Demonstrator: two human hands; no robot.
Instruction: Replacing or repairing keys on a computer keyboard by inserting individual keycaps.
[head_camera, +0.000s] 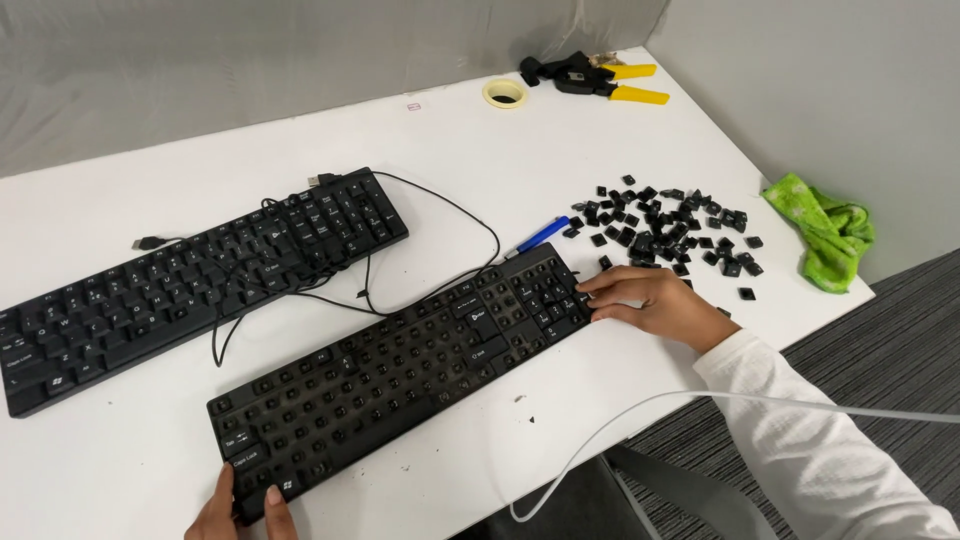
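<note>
A black keyboard (400, 370) with most keycaps removed lies diagonally on the white table (470, 160). My left hand (240, 510) grips its near left corner, thumb on top. My right hand (655, 300) rests on its right end by the number pad, fingers laid flat on the edge. A scatter of several loose black keycaps (665, 228) lies just beyond my right hand. A blue pen (543, 235) sits behind the keyboard's far right corner.
A second black keyboard (190, 285) with keys in place lies at the left, its cable coiled over it. A tape roll (505, 93) and yellow-handled pliers (600, 80) sit at the back. A green cloth (825, 230) lies at the right edge. A white cable (640, 410) hangs in front.
</note>
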